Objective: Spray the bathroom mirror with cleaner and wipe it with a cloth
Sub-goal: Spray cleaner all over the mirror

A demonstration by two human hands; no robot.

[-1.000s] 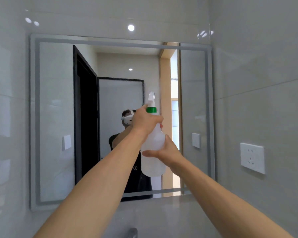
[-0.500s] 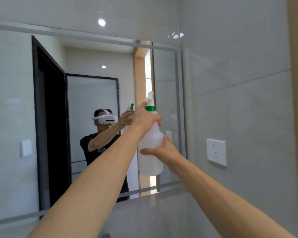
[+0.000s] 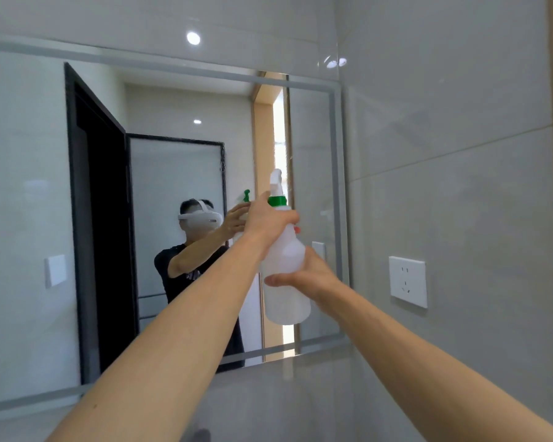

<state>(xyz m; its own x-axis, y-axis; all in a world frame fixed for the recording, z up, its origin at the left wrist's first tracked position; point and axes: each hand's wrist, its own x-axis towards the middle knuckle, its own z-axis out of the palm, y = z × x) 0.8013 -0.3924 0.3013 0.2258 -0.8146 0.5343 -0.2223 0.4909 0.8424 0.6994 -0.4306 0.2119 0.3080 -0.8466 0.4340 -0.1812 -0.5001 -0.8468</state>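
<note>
Head view, and both arms are stretched out toward the mirror (image 3: 173,193) — a wide pane with a frosted border, mounted on grey wall tiles. Up between the hands is the spray bottle (image 3: 284,275), a translucent white body with a green collar and a pale trigger head on top, held upright in front of the mirror's right-hand part, close to its right edge; whether the nozzle touches the glass I cannot tell. The left hand (image 3: 268,223) wraps the neck just under the green collar, fingers curled tight around it, fingertips peeking out on the far side. The right hand (image 3: 307,275) comes in lower, thumb lying across the front of the body and the palm cupped behind it — its other fingers are hidden by the bottle, but the hand is clearly clamped on it. In the glass, the reflection shows a person in a dark shirt and white headset raising the same bottle, beside a dark door frame. On the side wall to the right sits a white wall socket (image 3: 407,281), well apart from the bottle. No cloth shows anywhere in this view.
</note>
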